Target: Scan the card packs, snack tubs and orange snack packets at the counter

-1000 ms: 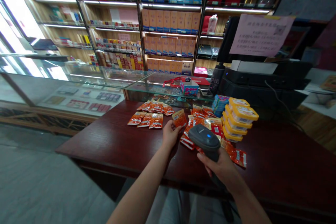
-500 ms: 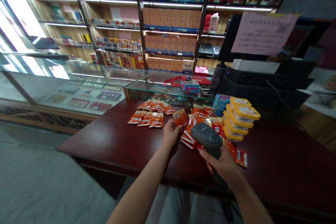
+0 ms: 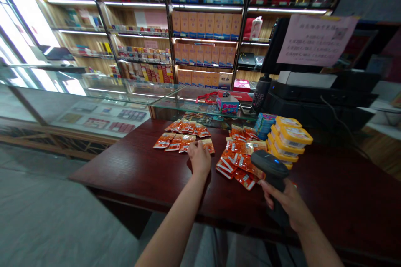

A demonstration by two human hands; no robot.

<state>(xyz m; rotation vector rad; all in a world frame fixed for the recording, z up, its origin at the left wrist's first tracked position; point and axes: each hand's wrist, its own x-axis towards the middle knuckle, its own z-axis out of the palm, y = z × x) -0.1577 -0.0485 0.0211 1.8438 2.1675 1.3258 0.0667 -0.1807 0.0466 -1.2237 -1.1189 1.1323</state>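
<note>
My right hand [image 3: 286, 204] is wrapped round the grip of a dark barcode scanner [image 3: 271, 167] with a small blue light, held above the dark red table [image 3: 140, 171]. My left hand [image 3: 199, 158] rests on an orange snack packet [image 3: 207, 145] lying flat on the table at the right end of a laid-out group of orange packets [image 3: 178, 135]. A heap of orange packets [image 3: 239, 156] lies between my hands, just left of the scanner.
A stack of yellow-lidded tubs [image 3: 290, 139] and a blue box stack [image 3: 263, 124] stand right of the heap. Behind are a glass counter [image 3: 131, 91], a black till unit [image 3: 316, 91] with a pink paper notice [image 3: 315, 39], and shelves of boxed goods [image 3: 203, 25].
My left hand carried the orange packet left and laid it down beside the laid-out group. My right hand moved the scanner to the right, off the heap.
</note>
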